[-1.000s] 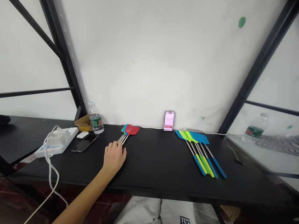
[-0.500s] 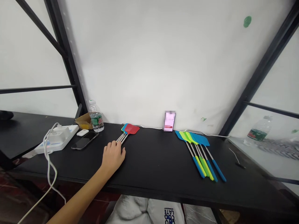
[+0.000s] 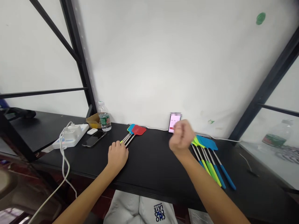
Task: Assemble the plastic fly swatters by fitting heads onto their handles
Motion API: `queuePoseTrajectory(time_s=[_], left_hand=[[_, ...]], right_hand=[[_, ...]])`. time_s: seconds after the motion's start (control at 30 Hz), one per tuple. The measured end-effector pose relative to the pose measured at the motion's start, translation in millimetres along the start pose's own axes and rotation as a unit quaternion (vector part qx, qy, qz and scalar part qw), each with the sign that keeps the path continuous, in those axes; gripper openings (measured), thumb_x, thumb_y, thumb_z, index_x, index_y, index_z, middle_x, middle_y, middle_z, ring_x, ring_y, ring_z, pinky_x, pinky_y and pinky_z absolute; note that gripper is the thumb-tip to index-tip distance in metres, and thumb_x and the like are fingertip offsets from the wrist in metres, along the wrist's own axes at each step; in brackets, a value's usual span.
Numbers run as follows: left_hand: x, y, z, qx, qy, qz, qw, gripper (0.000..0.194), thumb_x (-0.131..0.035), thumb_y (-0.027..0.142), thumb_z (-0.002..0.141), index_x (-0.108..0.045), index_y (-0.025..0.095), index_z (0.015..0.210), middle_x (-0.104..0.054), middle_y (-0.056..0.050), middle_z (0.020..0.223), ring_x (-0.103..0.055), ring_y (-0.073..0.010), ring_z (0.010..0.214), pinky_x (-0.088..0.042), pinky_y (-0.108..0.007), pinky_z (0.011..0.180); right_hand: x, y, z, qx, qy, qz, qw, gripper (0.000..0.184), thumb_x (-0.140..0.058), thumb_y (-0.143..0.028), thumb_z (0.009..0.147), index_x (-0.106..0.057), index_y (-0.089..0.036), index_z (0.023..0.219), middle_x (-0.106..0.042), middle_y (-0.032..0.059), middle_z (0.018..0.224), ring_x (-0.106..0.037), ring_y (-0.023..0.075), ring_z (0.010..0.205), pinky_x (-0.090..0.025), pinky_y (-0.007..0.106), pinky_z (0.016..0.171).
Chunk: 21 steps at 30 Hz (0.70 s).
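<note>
My left hand rests on the black table, its fingers curled over the handles of a small bunch of fly swatters. The red swatter head lies on top, with a blue head and a yellow-green edge beneath it; the hand hides most of the handles. Raised over the middle of the table, my right hand is closed in a fist, slightly blurred, with nothing showing in it. It partly covers an upright phone. Right of it, blue and green fly swatters lie fanned out, partly behind my right forearm.
On the left are a white power strip with cables, a black phone, a white earbud case, a water bottle and a cardboard box. A thin cord lies at right. Black metal posts frame the white wall.
My right hand has come into view from the lower right as a fist. The view has shifted a little, and my left hand remains at the swatter handles.
</note>
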<state>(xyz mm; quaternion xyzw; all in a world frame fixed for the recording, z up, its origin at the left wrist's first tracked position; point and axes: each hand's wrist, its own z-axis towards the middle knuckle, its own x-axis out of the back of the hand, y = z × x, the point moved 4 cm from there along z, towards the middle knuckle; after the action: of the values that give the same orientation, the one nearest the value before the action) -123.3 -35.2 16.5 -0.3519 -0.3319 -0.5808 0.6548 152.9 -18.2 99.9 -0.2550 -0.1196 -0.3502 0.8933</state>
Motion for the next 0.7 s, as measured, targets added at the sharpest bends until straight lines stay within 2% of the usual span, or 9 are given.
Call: queuePoseTrajectory(time_s=[0.07,0.1,0.2,0.27,0.37,0.5,0.63,0.7], left_hand=[[-1.2,1,1,-0.005,-0.007,0.012,1.0,0.032,-0.041,0.029,0.092,-0.068,0.01,0.092,-0.057,-0.017,0.096,-0.05,-0.031,0.095,-0.038,-0.041,0.08],[-1.9,2,1,-0.011,-0.011,0.015,1.0,0.033,-0.041,0.028,0.092,-0.068,0.01,0.092,-0.058,-0.017,0.096,-0.05,-0.031,0.095,-0.038,-0.041,0.08],[-3.7,4,3,-0.028,-0.014,0.017,0.999,0.034,-0.038,0.026,0.093,-0.068,0.009,0.091,-0.058,-0.017,0.095,-0.051,-0.0306,0.095,-0.038,-0.04,0.079],[-4.4,5,3,-0.026,-0.01,0.016,0.999,0.035,-0.037,0.025,0.094,-0.068,0.009,0.092,-0.058,-0.017,0.095,-0.051,-0.0298,0.094,-0.039,-0.04,0.078],[-4.2,5,2,-0.012,0.004,0.015,1.0,0.034,-0.036,0.025,0.095,-0.065,0.008,0.093,-0.057,-0.017,0.095,-0.051,-0.0289,0.093,-0.039,-0.038,0.078],[-1.9,9,1,-0.012,0.031,-0.001,0.999,0.033,-0.033,0.026,0.096,-0.062,0.009,0.092,-0.058,-0.016,0.091,-0.053,-0.0283,0.092,-0.039,-0.037,0.078],[1.6,15,3,-0.032,0.059,-0.038,0.997,0.031,-0.032,0.029,0.098,-0.057,0.013,0.089,-0.06,-0.013,0.083,-0.057,-0.0273,0.088,-0.04,-0.037,0.078],[3.7,20,2,-0.065,0.061,-0.08,0.993,0.027,-0.033,0.03,0.099,-0.054,0.015,0.089,-0.061,-0.01,0.081,-0.06,-0.0253,0.084,-0.041,-0.035,0.076]], right_hand=[[-21,-3,-11,0.021,0.028,-0.007,0.999,0.033,-0.036,-0.029,0.1,-0.061,-0.019,0.081,-0.059,0.0093,0.079,-0.056,0.0205,0.075,-0.043,0.034,0.071],[-34,-3,-18,0.046,0.006,-0.009,0.999,0.032,-0.038,-0.029,0.099,-0.058,-0.019,0.077,-0.057,0.0079,0.074,-0.053,0.0188,0.069,-0.04,0.032,0.068],[-67,2,-41,0.087,-0.107,-0.048,0.989,0.035,-0.04,-0.029,0.097,-0.053,-0.019,0.066,-0.056,0.0056,0.067,-0.048,0.0148,0.06,-0.03,0.03,0.06],[-81,5,-52,0.112,-0.18,-0.075,0.974,0.038,-0.04,-0.033,0.098,-0.055,-0.018,0.067,-0.058,0.0048,0.066,-0.047,0.0136,0.059,-0.025,0.029,0.059],[-86,7,-55,0.109,-0.227,-0.09,0.964,0.041,-0.041,-0.037,0.099,-0.056,-0.018,0.065,-0.059,0.0039,0.065,-0.048,0.0131,0.057,-0.021,0.029,0.058],[-86,6,-52,0.08,-0.245,-0.069,0.964,0.044,-0.044,-0.041,0.098,-0.054,-0.018,0.062,-0.058,0.0033,0.061,-0.048,0.0134,0.056,-0.018,0.029,0.058],[-86,12,-51,0.009,-0.25,-0.039,0.967,0.05,-0.04,-0.049,0.099,-0.049,-0.019,0.06,-0.053,0.002,0.057,-0.047,0.0138,0.054,-0.018,0.029,0.057],[-84,17,-49,-0.035,-0.24,-0.011,0.97,0.052,-0.036,-0.053,0.099,-0.047,-0.02,0.061,-0.049,0.0008,0.055,-0.045,0.014,0.053,-0.02,0.029,0.058]])
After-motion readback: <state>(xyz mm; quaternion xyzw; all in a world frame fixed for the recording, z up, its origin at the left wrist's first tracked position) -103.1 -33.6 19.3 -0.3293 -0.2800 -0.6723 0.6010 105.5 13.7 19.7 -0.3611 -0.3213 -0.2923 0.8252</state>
